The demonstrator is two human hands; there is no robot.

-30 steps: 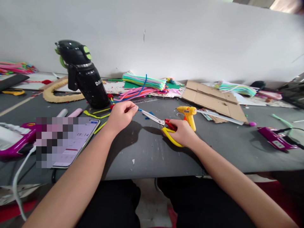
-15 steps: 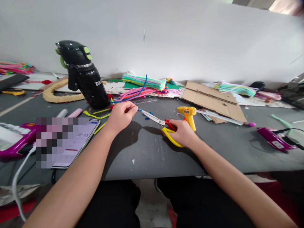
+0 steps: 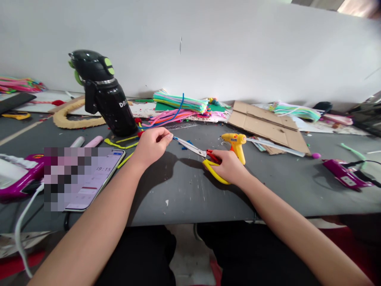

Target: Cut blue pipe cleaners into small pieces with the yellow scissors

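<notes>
Scissors reach across above the table from our right hand, which is wrapped round the handles, to the fingertips of our left hand. There thumb and forefinger pinch a blue strip; at this size we cannot tell whether the blades grip it. Nothing has visibly shifted over the last second, so we judge the work held steady, with no fresh cut seen; blue snippets lie near the blades.
</notes>
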